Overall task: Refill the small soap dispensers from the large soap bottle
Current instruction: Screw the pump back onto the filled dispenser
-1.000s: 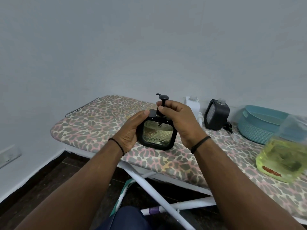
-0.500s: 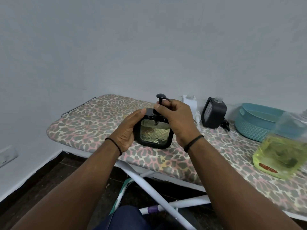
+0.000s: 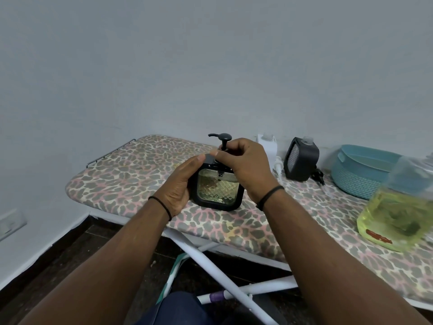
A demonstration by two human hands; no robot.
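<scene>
On the leopard-print ironing board (image 3: 131, 174), a square black soap dispenser with a clear patterned window (image 3: 216, 187) stands upright. Left hand (image 3: 179, 187) grips its side; right hand (image 3: 246, 165) fingers pinch the black pump collar (image 3: 220, 158). Large yellow-green soap bottle (image 3: 398, 212) stands far right.

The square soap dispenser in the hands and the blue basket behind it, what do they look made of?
The square dispenser: matte black frame, likely plastic, around a clear diamond-patterned window, glass or clear plastic; which one is unclear. The blue basket: probably moulded plastic with a woven-look wall and smooth rim.
</scene>
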